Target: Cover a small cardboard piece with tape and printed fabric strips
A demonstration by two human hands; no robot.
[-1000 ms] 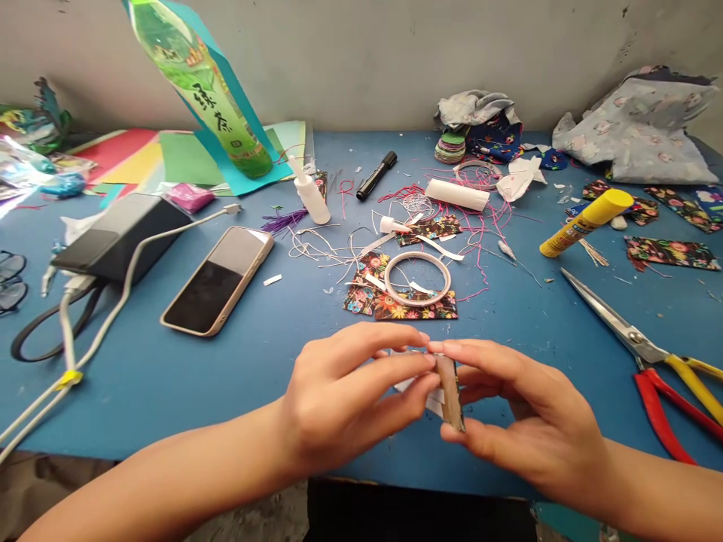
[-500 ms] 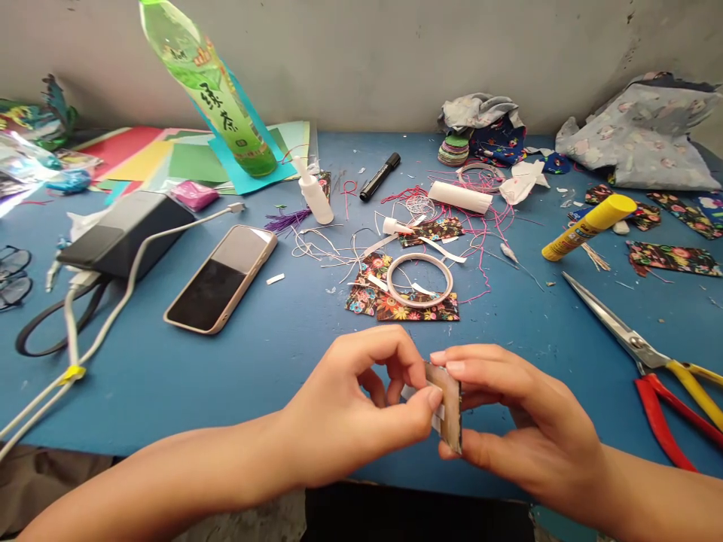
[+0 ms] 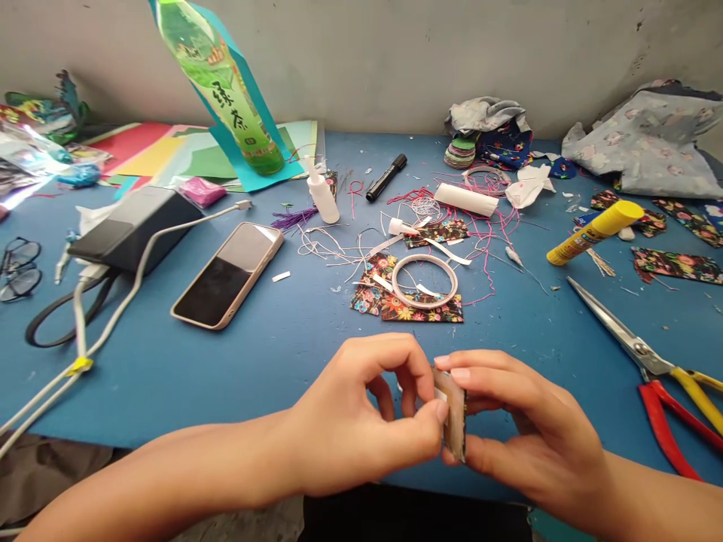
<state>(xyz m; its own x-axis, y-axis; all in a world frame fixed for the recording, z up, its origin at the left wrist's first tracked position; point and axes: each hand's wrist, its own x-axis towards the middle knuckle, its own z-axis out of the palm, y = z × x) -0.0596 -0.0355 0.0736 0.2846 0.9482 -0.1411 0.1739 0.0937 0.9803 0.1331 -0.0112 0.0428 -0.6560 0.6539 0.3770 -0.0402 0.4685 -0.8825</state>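
Observation:
Low in the view, over the front edge of the blue table (image 3: pixel 271 361), both my hands meet on a small brown card piece (image 3: pixel 455 421). My right hand (image 3: pixel 525 429) holds it upright between thumb and fingers. My left hand (image 3: pixel 367 414) pinches a bit of white strip at the card's left face, thumb and fingers curled together. Just beyond lie a thin white ring (image 3: pixel 424 280) on floral fabric pieces (image 3: pixel 421 307).
A phone (image 3: pixel 229 275), a black power bank (image 3: pixel 135 228) with white cable, and glasses (image 3: pixel 16 267) lie left. A green bottle (image 3: pixel 220 83) stands behind. Scissors with red and yellow handles (image 3: pixel 649 354) and a yellow glue stick (image 3: pixel 596 232) lie right. Threads, marker (image 3: pixel 386 178), cloth (image 3: pixel 649 143) at the back.
My left fingers went from stretched flat to curled into a pinch at the card's white strip. The card stays in my right hand; the view shifted slightly.

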